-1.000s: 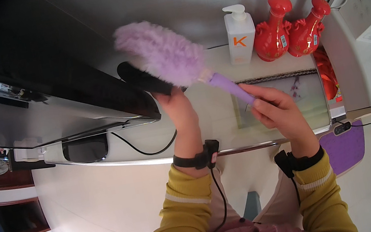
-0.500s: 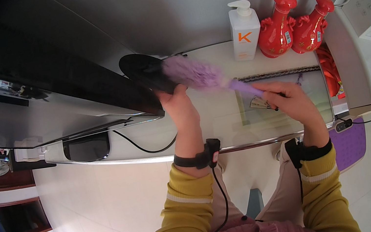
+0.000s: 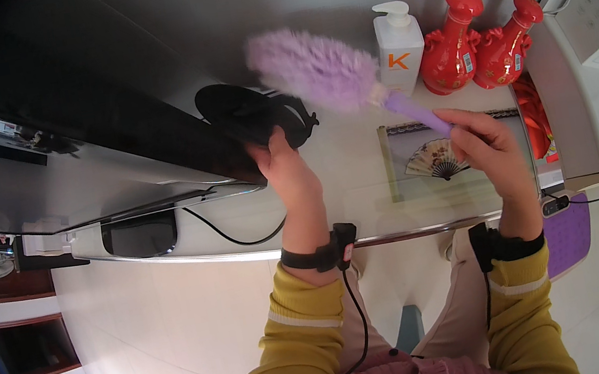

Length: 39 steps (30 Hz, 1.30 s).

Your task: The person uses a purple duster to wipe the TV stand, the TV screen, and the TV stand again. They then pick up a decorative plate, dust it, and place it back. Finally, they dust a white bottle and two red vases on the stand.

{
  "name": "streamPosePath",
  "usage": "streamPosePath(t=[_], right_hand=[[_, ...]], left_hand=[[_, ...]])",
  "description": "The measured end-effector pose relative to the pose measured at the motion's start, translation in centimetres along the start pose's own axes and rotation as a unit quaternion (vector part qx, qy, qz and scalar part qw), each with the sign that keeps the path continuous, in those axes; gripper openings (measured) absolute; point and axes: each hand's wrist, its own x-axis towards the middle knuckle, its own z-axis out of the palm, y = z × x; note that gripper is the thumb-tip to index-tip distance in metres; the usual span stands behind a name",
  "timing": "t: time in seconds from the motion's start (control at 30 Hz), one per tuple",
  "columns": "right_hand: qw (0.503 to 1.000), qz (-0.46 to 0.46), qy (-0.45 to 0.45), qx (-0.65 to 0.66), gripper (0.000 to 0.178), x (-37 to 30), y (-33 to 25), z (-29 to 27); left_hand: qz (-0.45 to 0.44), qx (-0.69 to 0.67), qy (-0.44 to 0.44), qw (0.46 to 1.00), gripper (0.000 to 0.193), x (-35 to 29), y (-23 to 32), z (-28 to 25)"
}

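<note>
Slanting up-left from the gripping right hand, the duster points past the black object the left hand holds.

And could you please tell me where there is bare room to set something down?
The main bare patch of tabletop lies between the left hand and the fan picture, nearer you than the purple duster. A narrower one separates the black cable from the glossy black slab. The back right is crowded with the pump bottle and red vases.
</note>
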Motion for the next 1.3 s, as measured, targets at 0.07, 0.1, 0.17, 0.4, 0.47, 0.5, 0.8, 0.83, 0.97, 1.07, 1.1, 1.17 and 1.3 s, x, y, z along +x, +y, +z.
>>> streamPosePath(t=[0.07, 0.1, 0.17, 0.4, 0.47, 0.5, 0.8, 0.83, 0.97, 1.07, 1.1, 1.17, 1.3], right_hand=[[0.997, -0.075, 0.027, -0.009, 0.036, 0.3, 0.3, 1.4], [0.989, -0.134, 0.041, -0.054, 0.037, 0.7, 0.9, 2.7], [0.98, -0.164, 0.044, -0.104, 0.038, 0.9, 1.6, 4.2], [0.967, -0.158, -0.011, -0.201, 0.041, 1.6, 1.7, 6.4], [0.954, -0.147, 0.039, -0.259, 0.042, 1.6, 1.5, 6.9], [0.945, -0.184, 0.064, -0.262, 0.042, 1.5, 1.4, 7.0], [0.943, -0.156, 0.111, -0.272, 0.037, 1.2, 1.7, 5.5], [0.946, -0.154, 0.121, -0.26, 0.036, 1.1, 1.7, 5.3], [0.953, -0.141, 0.135, -0.23, 0.034, 0.6, 1.9, 4.6], [0.959, -0.115, 0.129, -0.224, 0.034, 0.5, 2.2, 4.2], [0.957, -0.123, 0.126, -0.23, 0.034, 0.4, 2.4, 4.0], [0.959, -0.123, 0.115, -0.228, 0.033, 0.4, 2.7, 3.7], [0.97, -0.083, 0.1, -0.205, 0.033, 0.4, 3.3, 3.5]], left_hand=[[0.02, 0.013, -0.009, 1.0, 0.065, 0.2, -0.3, -0.2], [0.034, 0.012, -0.013, 0.999, 0.065, 0.3, -0.6, -0.2], [0.053, 0.007, -0.018, 0.998, 0.064, 0.2, -1.0, -0.2], [0.084, 0.0, -0.009, 0.996, 0.062, -0.6, -1.4, -0.2], [0.083, 0.007, -0.01, 0.997, 0.061, -0.6, -1.4, -0.2], [0.075, 0.01, -0.005, 0.997, 0.061, -0.7, -1.4, -0.1], [0.084, 0.036, 0.001, 0.996, 0.058, -0.2, -1.8, -0.2], [0.084, 0.039, 0.005, 0.996, 0.057, -0.1, -1.9, -0.2], [0.119, 0.125, -0.026, 0.985, 0.059, 0.3, -2.0, 0.0], [0.184, 0.175, -0.063, 0.965, 0.061, 0.2, -2.0, 0.2], [0.202, 0.177, -0.079, 0.96, 0.061, 0.2, -2.0, 0.3], [0.226, 0.179, -0.097, 0.953, 0.062, 0.1, -2.1, 0.5], [0.202, 0.161, -0.072, 0.963, 0.06, 0.4, -2.7, 0.5]])
